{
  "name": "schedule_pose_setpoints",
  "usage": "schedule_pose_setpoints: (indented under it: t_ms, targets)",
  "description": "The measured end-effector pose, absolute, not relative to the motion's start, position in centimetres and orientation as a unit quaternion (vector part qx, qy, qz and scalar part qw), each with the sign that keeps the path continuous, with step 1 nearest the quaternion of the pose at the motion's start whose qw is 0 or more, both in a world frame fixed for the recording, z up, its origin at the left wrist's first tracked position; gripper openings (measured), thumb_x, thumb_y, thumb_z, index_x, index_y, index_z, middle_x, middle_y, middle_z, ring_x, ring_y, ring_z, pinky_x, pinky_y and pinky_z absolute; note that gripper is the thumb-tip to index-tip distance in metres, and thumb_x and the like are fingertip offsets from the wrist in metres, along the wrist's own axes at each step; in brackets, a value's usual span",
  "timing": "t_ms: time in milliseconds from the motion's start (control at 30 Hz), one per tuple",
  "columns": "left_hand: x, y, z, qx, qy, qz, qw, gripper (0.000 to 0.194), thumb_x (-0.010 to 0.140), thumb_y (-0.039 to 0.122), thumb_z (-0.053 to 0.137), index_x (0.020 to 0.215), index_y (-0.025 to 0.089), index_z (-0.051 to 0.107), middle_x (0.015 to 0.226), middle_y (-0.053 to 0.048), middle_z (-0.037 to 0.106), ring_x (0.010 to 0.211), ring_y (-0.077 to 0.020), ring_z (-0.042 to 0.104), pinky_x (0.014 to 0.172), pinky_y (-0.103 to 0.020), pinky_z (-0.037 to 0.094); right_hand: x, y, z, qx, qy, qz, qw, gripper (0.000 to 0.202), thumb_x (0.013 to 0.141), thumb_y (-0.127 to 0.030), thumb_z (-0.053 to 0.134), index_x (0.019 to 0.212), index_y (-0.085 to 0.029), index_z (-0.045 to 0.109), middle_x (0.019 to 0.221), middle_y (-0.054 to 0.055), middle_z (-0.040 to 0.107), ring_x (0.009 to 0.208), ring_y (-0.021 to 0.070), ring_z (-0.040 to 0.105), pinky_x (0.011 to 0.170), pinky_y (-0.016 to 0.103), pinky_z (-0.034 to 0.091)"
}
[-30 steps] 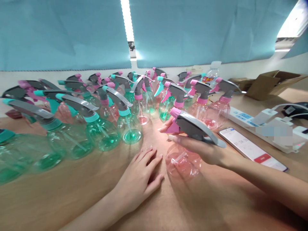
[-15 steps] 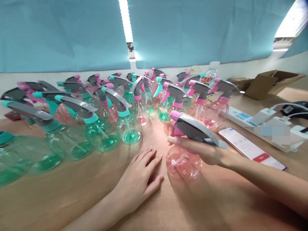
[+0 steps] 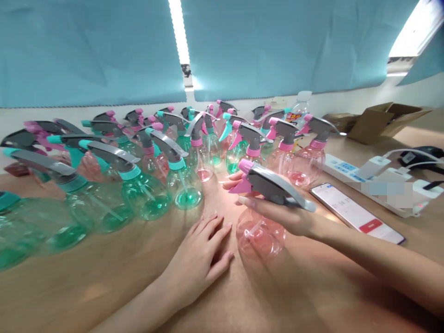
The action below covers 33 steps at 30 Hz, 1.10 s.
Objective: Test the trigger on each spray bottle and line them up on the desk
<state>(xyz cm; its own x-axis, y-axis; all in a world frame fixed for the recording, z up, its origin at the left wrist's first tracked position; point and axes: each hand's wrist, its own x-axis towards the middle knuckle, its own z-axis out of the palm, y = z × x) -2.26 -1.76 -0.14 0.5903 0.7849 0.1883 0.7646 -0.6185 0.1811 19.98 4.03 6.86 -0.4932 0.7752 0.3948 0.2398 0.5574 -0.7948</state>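
Observation:
A pink spray bottle (image 3: 261, 236) with a grey and pink trigger head stands on the table in front of me. My right hand (image 3: 287, 215) is around its neck, under the grey head, with the thumb along the near side. The fingertips of that hand reach out past the pink trigger (image 3: 243, 186), partly hidden behind it. My left hand (image 3: 204, 249) lies palm down on the table to the left of this bottle, fingers spread and holding nothing. Nearest to its fingertips is a green spray bottle (image 3: 183, 189) with a little green showing at its base.
Several green and pink spray bottles (image 3: 145, 196) crowd the left and back of the table. On the right lie a phone (image 3: 357, 212) showing a timer and a white power strip (image 3: 347, 166) with plugs. Behind them sits an open cardboard box (image 3: 374, 122).
The right hand's fingers have straightened from a curl around the trigger, and the trigger now stands farther forward. My left hand has stayed in place. The view has shifted slightly.

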Motion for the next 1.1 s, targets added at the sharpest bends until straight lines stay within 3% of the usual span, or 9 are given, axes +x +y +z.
schedule_pose_setpoints:
  t_ms: [167, 333, 500, 667, 900, 1100]
  targets:
    - [-2.2, -1.7, 0.2, 0.894, 0.428, 0.13, 0.029, 0.041, 0.098, 0.036, 0.047, 0.132, 0.014, 0.055, 0.14, -0.017, 0.053, 0.133, -0.0337, 0.044, 0.106, -0.055, 0.04, 19.9, 4.3, 6.8, -0.288, -0.8, 0.342, 0.4, 0.029, 0.089, -0.032, 0.061, 0.117, -0.027, 0.065, 0.108, 0.003, 0.069, 0.1, 0.0226, 0.066, 0.082, 0.036, 0.055]
    - [-2.4, -1.5, -0.7, 0.894, 0.424, 0.146, 0.02, 0.041, 0.099, 0.039, 0.044, 0.131, 0.016, 0.055, 0.141, -0.016, 0.052, 0.132, -0.0336, 0.044, 0.106, -0.055, 0.039, 19.8, 4.1, 6.8, -0.328, -0.792, 0.324, 0.401, 0.047, 0.084, -0.053, 0.063, 0.124, -0.028, 0.062, 0.087, 0.002, 0.07, 0.087, 0.0222, 0.067, 0.074, 0.034, 0.054]
    - [-2.4, -1.4, -1.0, 0.89, 0.424, 0.162, 0.025, 0.039, 0.1, 0.038, 0.044, 0.131, 0.017, 0.054, 0.14, -0.016, 0.052, 0.131, -0.0321, 0.045, 0.106, -0.052, 0.038, 20.1, 3.9, 5.5, -0.393, -0.798, 0.261, 0.376, 0.044, 0.079, -0.06, 0.066, 0.103, -0.023, 0.069, 0.07, 0.0, 0.065, 0.073, 0.0195, 0.063, 0.064, 0.031, 0.05]
    - [-2.1, -1.5, -0.4, 0.89, 0.426, 0.153, 0.043, 0.037, 0.099, 0.035, 0.048, 0.131, 0.019, 0.054, 0.139, -0.014, 0.053, 0.13, -0.032, 0.045, 0.106, -0.052, 0.038, 21.5, 3.0, 4.2, -0.433, -0.812, 0.2, 0.338, 0.034, 0.077, -0.055, 0.07, 0.083, -0.022, 0.066, 0.077, 0.002, 0.066, 0.075, 0.0227, 0.063, 0.065, 0.036, 0.05]
    - [-1.9, -2.1, 0.2, 0.886, 0.445, 0.128, 0.035, 0.039, 0.097, 0.031, 0.051, 0.132, 0.013, 0.056, 0.139, -0.017, 0.053, 0.131, -0.0329, 0.046, 0.105, -0.051, 0.04, 22.9, 1.0, 3.1, -0.454, -0.815, 0.115, 0.341, 0.057, 0.071, -0.059, 0.074, 0.109, -0.02, 0.058, 0.11, 0.012, 0.068, 0.101, 0.0323, 0.064, 0.085, 0.048, 0.051]
    - [-2.7, -3.7, 0.4, 0.882, 0.451, 0.13, 0.034, 0.039, 0.097, 0.029, 0.053, 0.132, 0.012, 0.057, 0.139, -0.017, 0.054, 0.13, -0.0324, 0.048, 0.105, -0.05, 0.041, 22.8, -1.2, 3.4, -0.458, -0.815, 0.133, 0.331, 0.05, 0.073, -0.056, 0.073, 0.11, -0.025, 0.06, 0.106, 0.009, 0.069, 0.094, 0.0313, 0.066, 0.078, 0.045, 0.052]
